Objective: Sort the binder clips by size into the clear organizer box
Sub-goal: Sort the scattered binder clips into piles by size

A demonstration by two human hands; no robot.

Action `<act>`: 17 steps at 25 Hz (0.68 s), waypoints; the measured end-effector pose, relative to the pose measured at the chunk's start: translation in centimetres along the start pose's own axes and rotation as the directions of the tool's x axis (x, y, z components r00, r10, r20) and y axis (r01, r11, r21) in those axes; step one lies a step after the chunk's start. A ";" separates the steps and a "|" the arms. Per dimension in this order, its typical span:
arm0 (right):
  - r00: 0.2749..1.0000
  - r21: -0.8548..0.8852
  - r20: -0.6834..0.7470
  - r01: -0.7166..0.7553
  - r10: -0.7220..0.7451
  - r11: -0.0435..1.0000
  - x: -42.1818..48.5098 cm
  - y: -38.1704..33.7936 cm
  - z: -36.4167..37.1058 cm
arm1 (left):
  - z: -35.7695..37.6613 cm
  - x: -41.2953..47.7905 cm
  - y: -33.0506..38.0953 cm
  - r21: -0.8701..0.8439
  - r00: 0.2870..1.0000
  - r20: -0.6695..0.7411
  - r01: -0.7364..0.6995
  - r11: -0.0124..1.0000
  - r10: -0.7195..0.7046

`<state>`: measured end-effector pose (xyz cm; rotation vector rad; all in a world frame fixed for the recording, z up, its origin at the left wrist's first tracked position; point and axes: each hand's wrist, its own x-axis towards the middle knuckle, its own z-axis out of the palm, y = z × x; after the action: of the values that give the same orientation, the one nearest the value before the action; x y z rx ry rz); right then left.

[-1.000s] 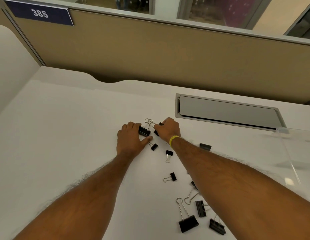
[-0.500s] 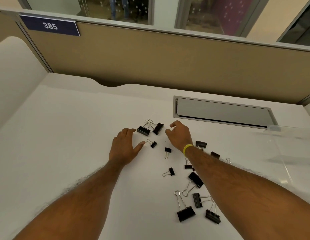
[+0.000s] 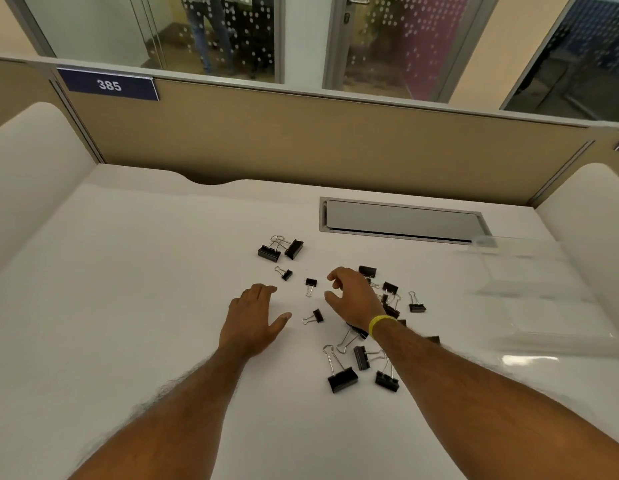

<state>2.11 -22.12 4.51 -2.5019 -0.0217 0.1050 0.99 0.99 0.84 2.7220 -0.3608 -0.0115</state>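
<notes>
1. Two bare hands over white desk (image 3: 134, 306), both empty.
2. Left hand (image 3: 254, 318) flat, palm down, fingers (image 3: 263, 291) spread loosely, thumb out to the right; holds nothing.
3. Right hand (image 3: 353, 299) raised a bit, fingers curled half open in claw shape, thumb and index apart; nothing gripped. Yellow wristband (image 3: 380, 323) on its wrist.
4. Small clip (image 3: 311, 285) sits just ahead of the gap between both hands' fingertips, near right index tip, not touching.
5. Another small clip (image 3: 315, 317) lies between left thumb tip and right thumb base, close to both, apart from each.
6. Third small clip (image 3: 284, 273) just beyond left fingertips.
7. Pair of medium clips (image 3: 280, 249) farther ahead of both hands' fingers, wire handles overlapping, well apart from the hands.
8. Cluster of clips (image 3: 391, 292) right of and partly under right hand; some hidden by hand and wrist, count unclear.
9. Larger clips (image 3: 342, 377) lie near the right forearm, behind the fingers, toward the camera.
10. Clear organizer box (image 3: 543, 292) far right of right-hand fingers, well apart; blurred, compartments hard to make out, contents cannot tell.
11. Grey cable flap (image 3: 401, 220) set in desk ahead of right fingers.
</notes>
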 end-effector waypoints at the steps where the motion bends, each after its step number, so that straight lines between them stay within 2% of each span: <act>1: 1.000 -0.011 0.005 0.001 -0.001 1.000 -0.9 0.1 -0.2 | -0.1 -0.6 0.4 0.007 1.000 0.007 -0.008 1.000 0.008; 12: 0.999 -0.060 -0.004 -0.050 0.050 0.997 -10.0 1.6 0.3 | 0.5 -6.6 3.5 0.037 0.998 0.025 -0.053 0.998 0.052; 17: 0.995 -0.220 0.053 -0.073 0.086 0.973 -12.9 1.3 1.9 | 1.2 -8.2 4.1 0.041 0.998 0.040 -0.046 0.998 0.045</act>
<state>-10.94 -22.55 3.15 -2.7189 0.0438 0.2254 -8.03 -1.05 0.93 2.7578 -0.4389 -0.0453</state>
